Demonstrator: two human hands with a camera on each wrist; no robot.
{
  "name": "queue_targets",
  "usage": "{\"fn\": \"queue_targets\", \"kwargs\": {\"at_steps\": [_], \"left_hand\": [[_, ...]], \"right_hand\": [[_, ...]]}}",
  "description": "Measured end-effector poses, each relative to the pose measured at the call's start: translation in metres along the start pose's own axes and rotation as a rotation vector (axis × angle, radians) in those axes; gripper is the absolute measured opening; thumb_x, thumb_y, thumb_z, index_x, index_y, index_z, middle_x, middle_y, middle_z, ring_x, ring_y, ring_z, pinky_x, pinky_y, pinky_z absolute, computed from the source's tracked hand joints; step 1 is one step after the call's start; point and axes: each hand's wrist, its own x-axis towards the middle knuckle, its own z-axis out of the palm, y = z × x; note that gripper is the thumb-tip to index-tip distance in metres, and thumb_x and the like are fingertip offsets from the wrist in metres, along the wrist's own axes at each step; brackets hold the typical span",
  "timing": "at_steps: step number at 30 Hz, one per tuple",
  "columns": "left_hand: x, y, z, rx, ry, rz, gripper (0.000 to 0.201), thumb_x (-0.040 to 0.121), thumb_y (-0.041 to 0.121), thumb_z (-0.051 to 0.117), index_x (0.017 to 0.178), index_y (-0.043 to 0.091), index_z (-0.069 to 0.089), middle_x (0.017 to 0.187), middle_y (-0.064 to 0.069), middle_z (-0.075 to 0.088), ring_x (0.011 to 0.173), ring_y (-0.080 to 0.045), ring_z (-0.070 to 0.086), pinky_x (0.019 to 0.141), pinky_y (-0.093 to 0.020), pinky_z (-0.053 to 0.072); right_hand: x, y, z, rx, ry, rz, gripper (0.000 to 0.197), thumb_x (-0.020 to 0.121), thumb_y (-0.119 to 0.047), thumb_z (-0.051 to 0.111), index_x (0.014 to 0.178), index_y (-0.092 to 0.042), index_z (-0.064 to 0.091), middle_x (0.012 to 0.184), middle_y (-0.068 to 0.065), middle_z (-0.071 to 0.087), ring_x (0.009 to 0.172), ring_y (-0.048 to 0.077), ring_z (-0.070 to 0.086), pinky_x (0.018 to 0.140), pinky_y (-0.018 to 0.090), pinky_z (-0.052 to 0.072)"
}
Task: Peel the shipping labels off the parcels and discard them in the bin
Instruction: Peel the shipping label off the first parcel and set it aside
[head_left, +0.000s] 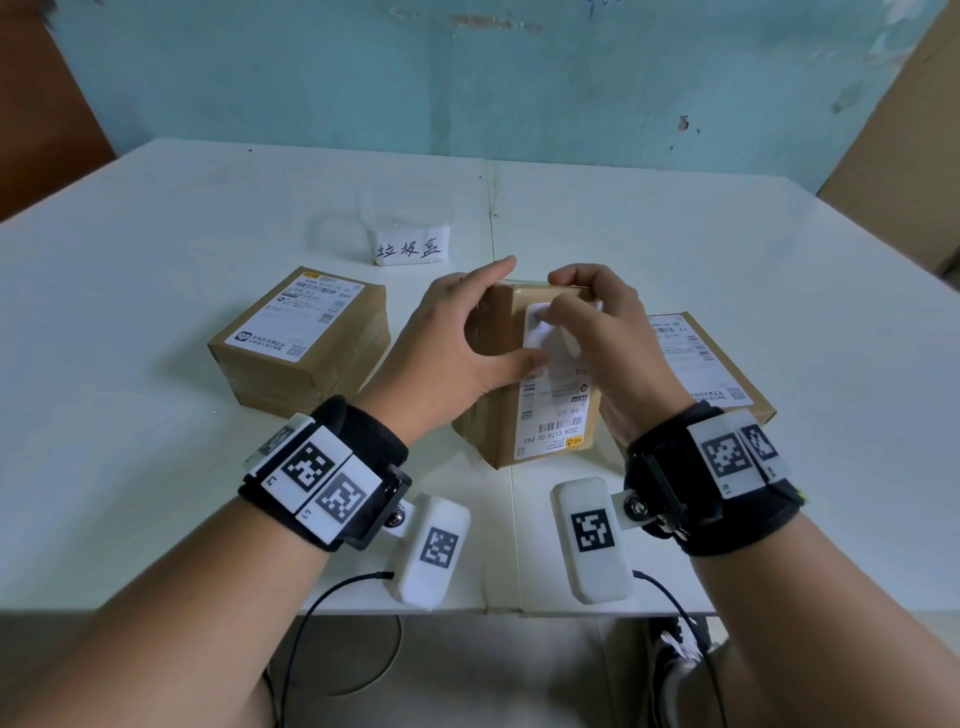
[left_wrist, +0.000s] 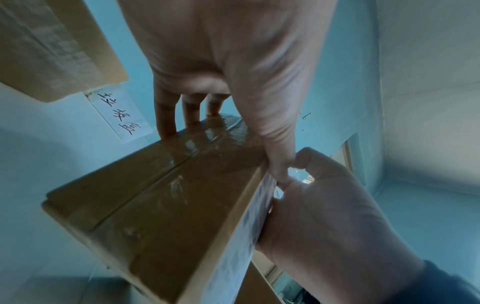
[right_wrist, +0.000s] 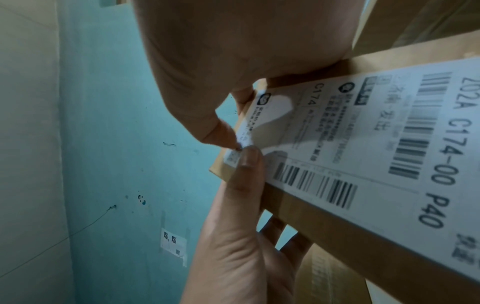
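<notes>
Box (head_left: 498, 415) tilted up between both hands over table (head_left: 156, 218). Left hand (head_left: 457, 338) grips box side, thumb on label (head_left: 553, 405). Right hand (head_left: 597, 332) pinches lifted label corner. Bin (head_left: 408, 228) just beyond hands.

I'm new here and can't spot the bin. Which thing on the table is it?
Start at the white table and look past the three brown cardboard parcels toward the blue wall. The bin is the small clear plastic tub there, alone in bearing a handwritten white paper tag.

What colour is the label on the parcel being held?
White with black barcodes and text, on the brown parcel; the label shows best in the right wrist view.
</notes>
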Motion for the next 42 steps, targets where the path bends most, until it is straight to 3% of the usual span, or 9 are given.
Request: {"fn": "queue_targets", "kwargs": {"at_steps": [5, 12, 16, 20, 26, 34, 36, 39, 42], "left_hand": [[-0.001, 0.000, 0.000, -0.007, 0.001, -0.004, 0.087, 0.075, 0.044, 0.085, 0.149, 0.043, 0.040, 0.139, 0.008, 0.045, 0.125, -0.008, 0.051, 0.107, -0.030, 0.046], [-0.001, -0.001, -0.002, -0.004, 0.010, -0.009, 0.086, 0.074, 0.045, 0.085, 0.148, 0.043, 0.041, 0.138, 0.008, 0.047, 0.124, -0.009, 0.053, 0.107, -0.031, 0.046], [0.000, -0.001, -0.001, 0.001, 0.005, -0.006, 0.086, 0.074, 0.044, 0.085, 0.148, 0.043, 0.041, 0.138, 0.007, 0.046, 0.124, -0.009, 0.053, 0.107, -0.032, 0.046], [-0.001, 0.000, 0.000, 0.009, 0.006, -0.003, 0.086, 0.075, 0.046, 0.084, 0.149, 0.044, 0.040, 0.139, 0.007, 0.046, 0.125, -0.010, 0.052, 0.108, -0.032, 0.046], [-0.002, 0.000, -0.001, 0.012, 0.015, -0.004, 0.086, 0.074, 0.046, 0.085, 0.148, 0.043, 0.041, 0.138, 0.006, 0.048, 0.124, -0.010, 0.053, 0.107, -0.032, 0.046], [-0.001, -0.001, 0.001, 0.035, 0.008, 0.006, 0.087, 0.075, 0.047, 0.085, 0.149, 0.043, 0.040, 0.137, 0.007, 0.046, 0.123, -0.010, 0.052, 0.105, -0.027, 0.046], [-0.001, -0.001, 0.000, 0.032, 0.015, 0.002, 0.087, 0.074, 0.047, 0.085, 0.149, 0.042, 0.041, 0.137, 0.007, 0.047, 0.123, -0.010, 0.053, 0.106, -0.027, 0.045], [-0.001, -0.002, -0.001, 0.024, 0.022, 0.000, 0.087, 0.074, 0.047, 0.085, 0.149, 0.042, 0.042, 0.137, 0.007, 0.048, 0.123, -0.009, 0.052, 0.106, -0.028, 0.045], [-0.001, 0.000, -0.001, 0.029, 0.015, 0.003, 0.087, 0.074, 0.046, 0.085, 0.149, 0.042, 0.041, 0.137, 0.007, 0.047, 0.122, -0.009, 0.053, 0.106, -0.026, 0.045]], "right_hand": [[-0.002, 0.000, 0.004, -0.037, 0.004, -0.028, 0.043, 0.056, -0.050, 0.072, 0.097, -0.038, 0.065, 0.136, 0.017, 0.059, 0.094, 0.021, 0.068, 0.071, 0.032, 0.051], [0.001, 0.000, 0.002, -0.046, -0.012, -0.031, 0.037, 0.061, -0.035, 0.065, 0.097, -0.034, 0.067, 0.138, 0.022, 0.056, 0.085, 0.020, 0.066, 0.067, 0.028, 0.050], [-0.001, 0.001, 0.001, -0.035, -0.034, -0.029, 0.038, 0.062, -0.045, 0.074, 0.098, -0.038, 0.067, 0.138, 0.016, 0.057, 0.095, 0.022, 0.069, 0.072, 0.033, 0.052], [-0.002, -0.001, 0.003, -0.040, 0.001, -0.046, 0.035, 0.066, -0.039, 0.070, 0.100, -0.034, 0.063, 0.135, 0.005, 0.051, 0.100, 0.019, 0.069, 0.074, 0.034, 0.053], [-0.003, -0.004, 0.003, -0.036, -0.005, -0.047, 0.033, 0.065, -0.030, 0.061, 0.098, -0.031, 0.063, 0.139, 0.012, 0.049, 0.094, 0.021, 0.065, 0.070, 0.029, 0.050], [-0.005, -0.003, 0.002, -0.013, -0.004, -0.038, 0.033, 0.069, -0.035, 0.070, 0.101, -0.033, 0.062, 0.138, 0.006, 0.048, 0.111, 0.028, 0.069, 0.079, 0.038, 0.056], [-0.005, -0.005, 0.003, -0.025, -0.002, -0.052, 0.033, 0.067, -0.031, 0.064, 0.100, -0.032, 0.061, 0.137, 0.005, 0.046, 0.108, 0.027, 0.068, 0.076, 0.034, 0.055], [-0.008, -0.006, 0.005, -0.049, -0.012, -0.081, 0.037, 0.064, -0.025, 0.054, 0.099, -0.034, 0.059, 0.133, 0.002, 0.042, 0.101, 0.015, 0.060, 0.067, 0.019, 0.050], [-0.009, -0.007, 0.005, -0.006, -0.008, -0.058, 0.031, 0.068, -0.030, 0.059, 0.099, -0.033, 0.060, 0.135, 0.002, 0.042, 0.109, 0.020, 0.062, 0.076, 0.026, 0.050]]}}
